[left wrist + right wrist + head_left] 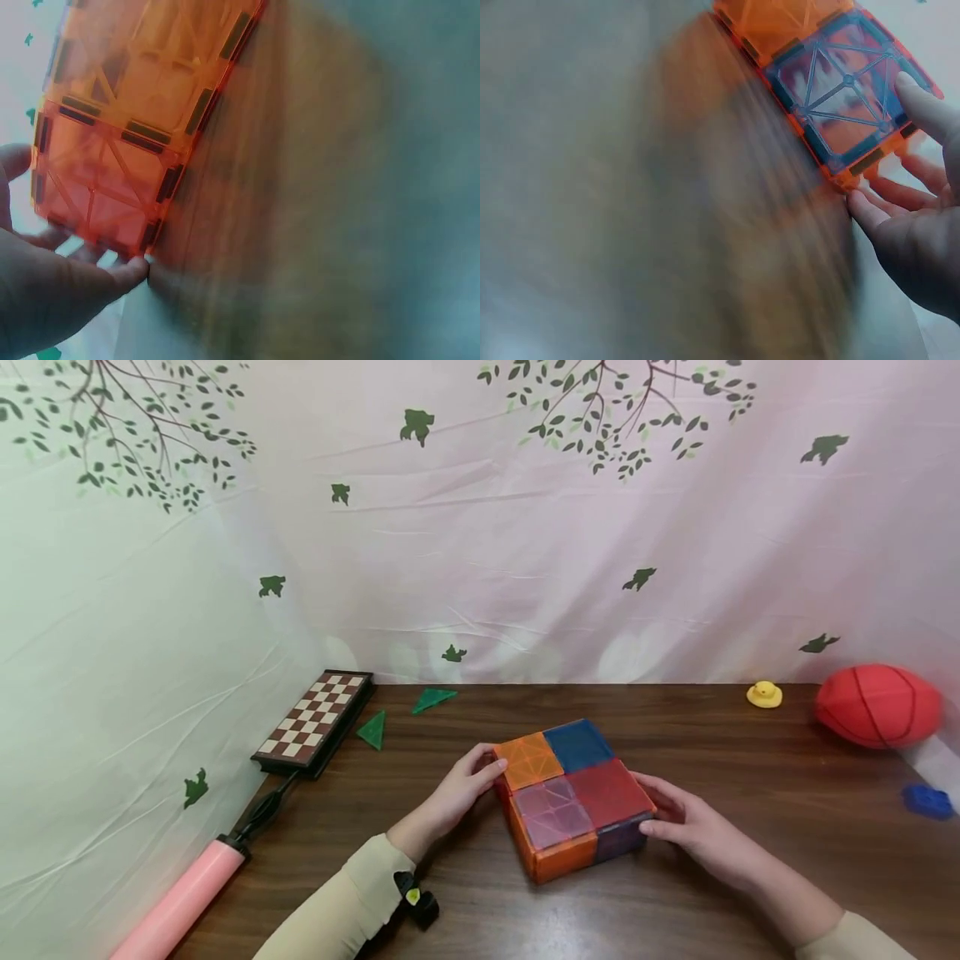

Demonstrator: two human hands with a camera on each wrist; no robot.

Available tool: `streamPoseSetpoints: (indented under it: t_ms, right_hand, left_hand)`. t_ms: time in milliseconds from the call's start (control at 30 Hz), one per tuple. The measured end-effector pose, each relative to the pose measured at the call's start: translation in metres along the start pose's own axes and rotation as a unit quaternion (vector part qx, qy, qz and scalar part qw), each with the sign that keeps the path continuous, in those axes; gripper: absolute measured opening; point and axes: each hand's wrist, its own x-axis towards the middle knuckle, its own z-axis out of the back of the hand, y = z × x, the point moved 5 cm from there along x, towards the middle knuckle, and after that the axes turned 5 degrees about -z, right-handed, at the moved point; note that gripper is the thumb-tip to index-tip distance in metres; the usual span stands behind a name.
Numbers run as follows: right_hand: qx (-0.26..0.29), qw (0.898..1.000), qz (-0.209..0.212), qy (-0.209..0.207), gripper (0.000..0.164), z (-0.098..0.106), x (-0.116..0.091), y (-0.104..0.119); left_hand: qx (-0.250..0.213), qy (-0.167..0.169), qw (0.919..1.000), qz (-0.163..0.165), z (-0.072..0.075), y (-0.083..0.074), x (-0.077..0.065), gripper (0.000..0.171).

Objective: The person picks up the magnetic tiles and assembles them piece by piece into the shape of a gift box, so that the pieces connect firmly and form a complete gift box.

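A low square box of translucent magnetic tiles (557, 802) sits on the table between my two hands. Its top has an orange, a blue, a red and a pale purple square. My left hand (456, 789) holds it at the left side, fingers round the far corner; in the left wrist view the thumb and fingers meet the red end tile (97, 180). On the opposite side, my right hand (693, 827) grips the right edge. The right wrist view shows those fingers around the end of the box beside a bluish tile (840, 97) with dark magnet strips.
Two green triangle tiles (372, 730) lie behind and left of the box, near a folding chessboard (311, 718). A pink pump (187, 897) runs along the left edge. A yellow rubber duck (764, 695), red ball (877, 706) and blue toy brick (927, 802) are at right.
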Motion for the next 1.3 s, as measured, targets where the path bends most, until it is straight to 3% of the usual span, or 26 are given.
streamPoseSetpoints:
  t_ms: [267,400,533,700,867,1100,1300]
  right_hand:
    - [0.026,0.997,-0.008,-0.077,0.054,0.025,0.018,-0.001]
    - [0.052,0.993,0.0,-0.107,0.053,0.033,0.027,-0.001]
    - [0.053,0.991,-0.008,-0.12,0.057,0.037,0.032,0.001]
    - [0.066,0.99,-0.026,-0.121,0.069,0.028,0.027,0.006]
    - [0.1,0.987,-0.037,-0.124,0.075,-0.001,0.011,0.016]
    - [0.126,0.984,-0.031,-0.119,0.072,-0.04,-0.007,0.019]
    - [0.122,0.985,-0.027,-0.123,0.074,-0.042,-0.005,0.018]
  left_hand:
    - [-0.016,-0.036,0.9992,0.005,-0.005,-0.006,-0.044,0.038]
    - [-0.018,-0.017,0.9997,0.006,-0.013,-0.009,-0.062,0.037]
    - [-0.003,0.008,0.9999,0.005,-0.02,-0.012,-0.07,0.036]
    - [0.014,-0.012,0.9998,0.001,-0.021,-0.015,-0.065,0.04]
    - [0.006,-0.042,0.9991,0.008,-0.021,-0.017,-0.049,0.051]
    - [-0.062,0.014,0.9977,0.025,-0.032,-0.009,-0.034,0.059]
    - [-0.08,0.027,0.9963,0.012,-0.041,-0.009,-0.038,0.062]
